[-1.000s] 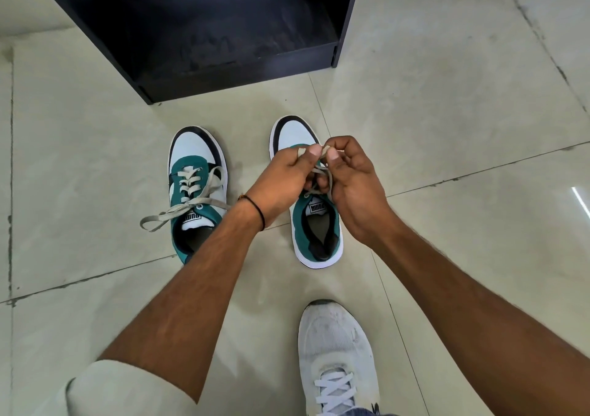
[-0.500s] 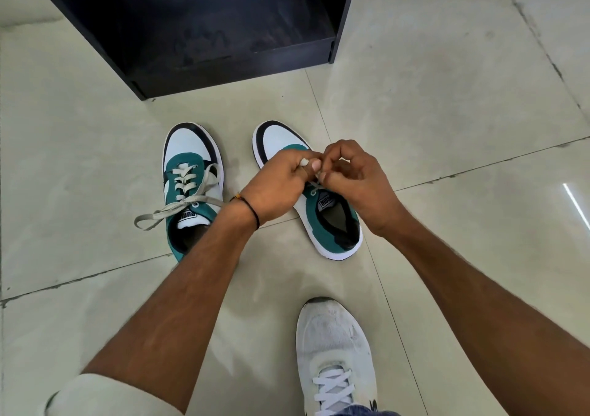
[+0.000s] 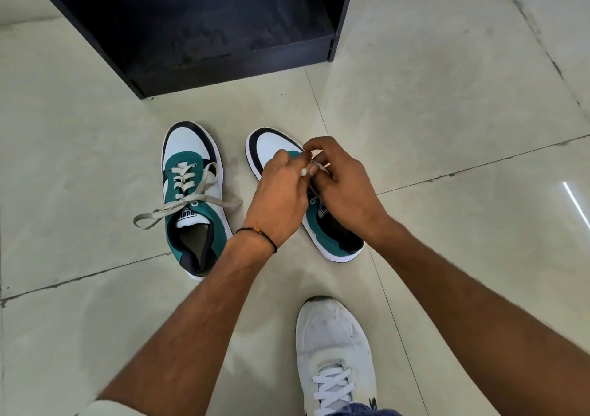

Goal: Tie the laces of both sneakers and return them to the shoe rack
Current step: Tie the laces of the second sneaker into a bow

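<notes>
Rt sneaker (image 3: 332, 224) now angled, flat laces (image 3: 319, 168) pinched

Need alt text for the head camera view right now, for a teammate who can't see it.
Both hands, left hand and right hand, pinch the lace over the right-side sneaker on the tiled floor. The left-side sneaker lies beside it, laces loose; the black shoe rack stands behind.

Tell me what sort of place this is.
Probably a home entryway or hall: pale tiled floor, an empty black shoe rack on it, and two green sneakers set out in front.
</notes>
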